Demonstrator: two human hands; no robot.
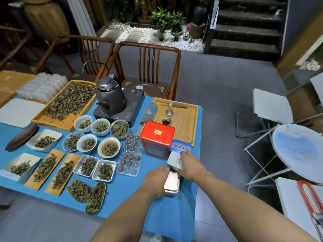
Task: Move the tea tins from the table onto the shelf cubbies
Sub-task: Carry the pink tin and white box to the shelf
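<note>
Several tea tins stand at the right end of the blue table (pixel 132 194). A large red tin (pixel 156 137) is farthest from me. Beside it on the right sit a small blue and white tin (pixel 180 145) and, nearer, a pale grey tin (pixel 175 160). My right hand (pixel 191 162) wraps the grey tin's right side. A pink copper-coloured tin (pixel 172 183) lies closest to me, and my left hand (pixel 157 179) grips its left side. No shelf cubbies are in view.
Bowls, dishes and trays of loose tea leaves cover the table's left and middle. A dark kettle (pixel 110 96) sits on its base behind them, and a wooden tray (pixel 180 119) lies behind the tins. Two wooden chairs stand beyond. A white round table (pixel 297 151) is at right.
</note>
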